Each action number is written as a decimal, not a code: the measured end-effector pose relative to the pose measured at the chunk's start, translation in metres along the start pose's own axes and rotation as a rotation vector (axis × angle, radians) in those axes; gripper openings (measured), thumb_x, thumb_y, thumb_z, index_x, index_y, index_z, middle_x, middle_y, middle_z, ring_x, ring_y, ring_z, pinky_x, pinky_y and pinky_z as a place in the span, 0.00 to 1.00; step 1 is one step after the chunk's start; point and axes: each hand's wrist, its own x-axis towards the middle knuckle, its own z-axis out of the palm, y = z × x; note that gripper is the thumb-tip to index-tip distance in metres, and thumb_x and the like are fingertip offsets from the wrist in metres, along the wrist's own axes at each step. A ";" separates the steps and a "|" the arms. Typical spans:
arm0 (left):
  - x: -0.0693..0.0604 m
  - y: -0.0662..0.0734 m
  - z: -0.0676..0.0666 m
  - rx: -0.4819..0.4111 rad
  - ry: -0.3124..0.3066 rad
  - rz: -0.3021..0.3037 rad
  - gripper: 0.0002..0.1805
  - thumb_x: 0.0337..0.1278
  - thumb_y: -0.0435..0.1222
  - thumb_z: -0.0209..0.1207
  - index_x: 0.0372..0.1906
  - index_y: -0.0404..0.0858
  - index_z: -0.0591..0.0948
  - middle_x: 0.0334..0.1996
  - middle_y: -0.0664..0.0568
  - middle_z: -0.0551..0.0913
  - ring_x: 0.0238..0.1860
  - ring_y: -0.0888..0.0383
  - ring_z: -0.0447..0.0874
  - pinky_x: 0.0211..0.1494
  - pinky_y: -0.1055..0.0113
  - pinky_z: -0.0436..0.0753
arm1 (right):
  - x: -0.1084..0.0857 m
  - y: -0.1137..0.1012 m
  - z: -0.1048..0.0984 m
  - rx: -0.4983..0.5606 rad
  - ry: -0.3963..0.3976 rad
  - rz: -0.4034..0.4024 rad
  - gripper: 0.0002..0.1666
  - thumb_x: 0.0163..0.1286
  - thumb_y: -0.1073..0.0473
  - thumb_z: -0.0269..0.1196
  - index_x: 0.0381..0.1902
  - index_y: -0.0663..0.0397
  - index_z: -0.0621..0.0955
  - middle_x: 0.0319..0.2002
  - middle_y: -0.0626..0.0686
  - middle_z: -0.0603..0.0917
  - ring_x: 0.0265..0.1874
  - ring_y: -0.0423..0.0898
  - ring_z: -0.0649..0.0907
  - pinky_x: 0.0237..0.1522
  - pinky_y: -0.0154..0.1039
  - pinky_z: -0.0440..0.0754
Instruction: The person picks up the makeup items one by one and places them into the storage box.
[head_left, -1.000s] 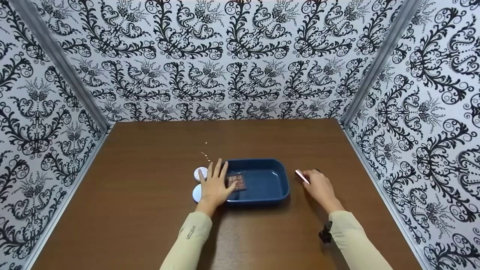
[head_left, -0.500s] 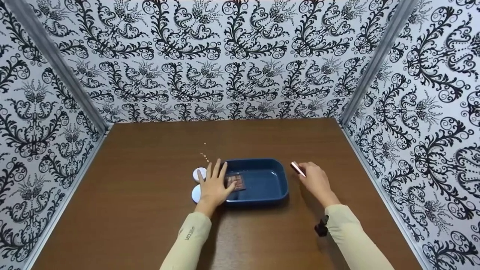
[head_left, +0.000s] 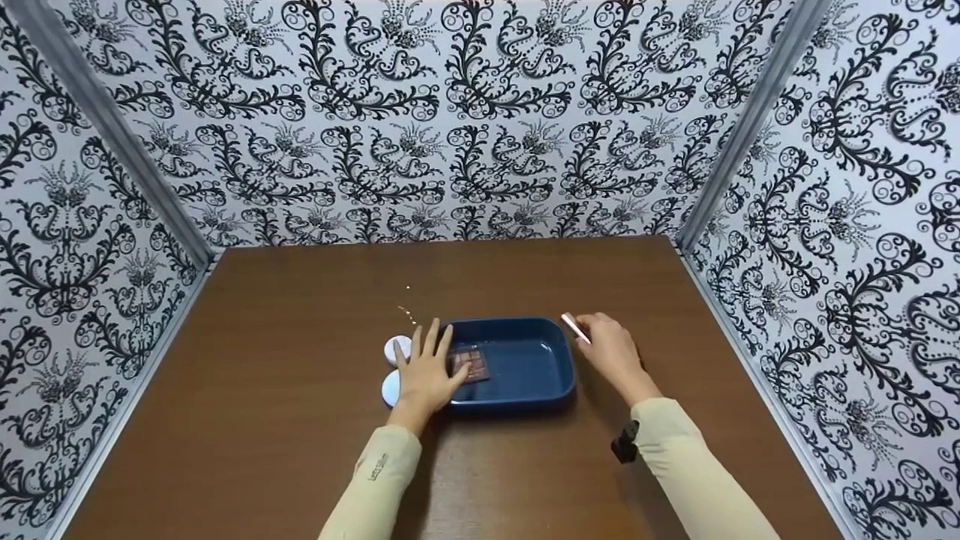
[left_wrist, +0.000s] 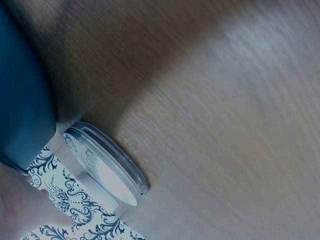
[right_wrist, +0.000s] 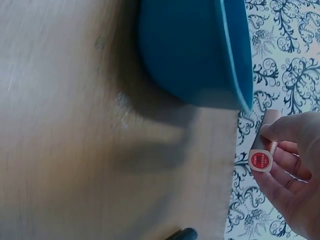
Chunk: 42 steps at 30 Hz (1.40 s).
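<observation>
A blue rectangular tray (head_left: pixel 525 401) sits on the table, holding a brown eyeshadow palette (head_left: pixel 474 366) at its left end. Fingers spread, my left hand (head_left: pixel 426 375) lies over the tray's left rim and covers part of the palette. Beside that hand are two white round cases, a smaller one (head_left: pixel 396 349) and a larger one (head_left: pixel 391 388); the left wrist view has a round case with a shiny rim (left_wrist: pixel 107 162). My right hand (head_left: pixel 611 349) pinches a pink metallic lipstick tube (right_wrist: pixel 265 137) with a red end label, just off the tray's right back corner.
Small pale specks (head_left: pixel 407 311) mark the brown table (head_left: pixel 300 315) behind the round cases. A dark rounded object (right_wrist: pixel 184 234) shows at the bottom of the right wrist view. Patterned walls (head_left: pixel 480 150) enclose the table at the back and sides.
My right hand has moved left and slightly back with the lipstick tube, closer to the tray's right back corner. The left hand, tray and palette have stayed in place.
</observation>
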 end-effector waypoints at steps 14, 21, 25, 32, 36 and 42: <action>0.001 -0.001 0.002 0.004 0.008 0.008 0.44 0.60 0.62 0.53 0.78 0.51 0.59 0.81 0.52 0.51 0.80 0.42 0.47 0.75 0.29 0.43 | 0.005 -0.023 0.005 0.003 -0.051 -0.002 0.19 0.64 0.61 0.69 0.53 0.57 0.84 0.45 0.60 0.86 0.41 0.55 0.86 0.46 0.53 0.84; -0.001 -0.001 0.000 -0.005 -0.001 0.002 0.44 0.59 0.62 0.53 0.78 0.52 0.58 0.81 0.52 0.51 0.81 0.43 0.46 0.75 0.29 0.42 | 0.005 -0.031 0.010 -0.001 -0.038 -0.051 0.19 0.63 0.62 0.69 0.53 0.59 0.84 0.45 0.60 0.86 0.41 0.54 0.86 0.45 0.52 0.84; -0.001 -0.001 -0.001 -0.005 -0.001 0.003 0.44 0.60 0.62 0.53 0.78 0.52 0.58 0.81 0.52 0.51 0.81 0.43 0.46 0.75 0.29 0.42 | 0.004 -0.036 0.014 0.003 -0.035 -0.065 0.18 0.62 0.63 0.69 0.51 0.59 0.85 0.44 0.59 0.87 0.41 0.54 0.86 0.46 0.52 0.84; -0.001 -0.002 0.001 0.002 0.004 0.007 0.44 0.60 0.63 0.52 0.78 0.52 0.58 0.81 0.52 0.51 0.81 0.42 0.47 0.75 0.29 0.43 | 0.002 -0.042 0.022 0.012 -0.041 -0.076 0.18 0.61 0.64 0.70 0.50 0.58 0.85 0.42 0.58 0.87 0.39 0.53 0.86 0.43 0.51 0.84; -0.001 -0.002 0.001 0.002 0.008 0.008 0.44 0.60 0.62 0.53 0.78 0.52 0.59 0.81 0.52 0.51 0.80 0.42 0.48 0.75 0.29 0.43 | 0.002 -0.044 0.026 0.013 -0.056 -0.079 0.19 0.61 0.63 0.70 0.51 0.58 0.85 0.43 0.58 0.87 0.40 0.54 0.86 0.44 0.52 0.85; -0.001 0.000 0.000 0.005 -0.003 0.009 0.44 0.60 0.62 0.53 0.79 0.52 0.58 0.81 0.52 0.51 0.81 0.42 0.46 0.75 0.30 0.43 | 0.001 -0.048 0.032 0.015 -0.053 -0.096 0.19 0.59 0.64 0.72 0.50 0.58 0.86 0.43 0.58 0.87 0.40 0.56 0.87 0.45 0.53 0.84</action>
